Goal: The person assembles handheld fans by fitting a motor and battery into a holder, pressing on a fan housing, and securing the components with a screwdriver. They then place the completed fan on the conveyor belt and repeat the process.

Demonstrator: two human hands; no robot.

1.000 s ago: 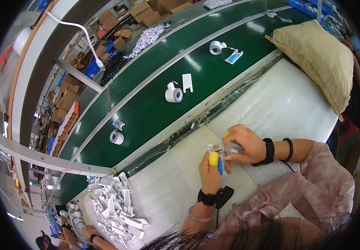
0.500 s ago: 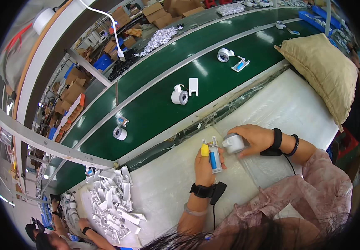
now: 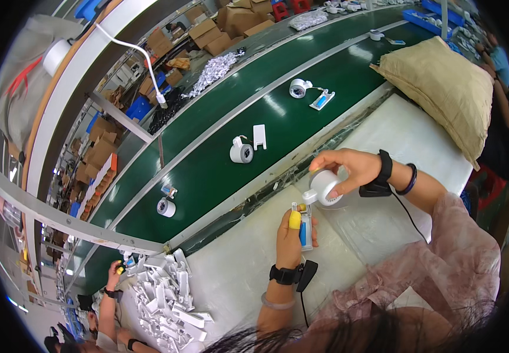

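Note:
My left hand (image 3: 288, 244), with a yellow cover on the thumb, grips a narrow white plastic housing (image 3: 308, 242) holding a blue cylindrical cell (image 3: 304, 231). In my right hand (image 3: 357, 167) is a round white lamp head (image 3: 325, 186), pinched between thumb and fingers and tilted. Its short stem points down-left at the upper end of the housing. Whether the stem touches the housing, or a wire joins them, I cannot make out. Both hands are above the plastic-covered table (image 3: 236, 235).
A heap of white plastic housings (image 3: 160, 288) lies at left, beside a co-worker's arm (image 3: 108, 312). Beyond the table edge runs a green conveyor (image 3: 201, 170) carrying several lamp heads (image 3: 241, 152) with housings. A tan sack (image 3: 443, 88) sits at right; a white cable (image 3: 142, 50) hangs upper left.
My right hand has turned the lamp head, bringing its stem lower, over the housing's top. My left hand has tilted the housing slightly. The co-worker's arm has reached up toward the heap's far end.

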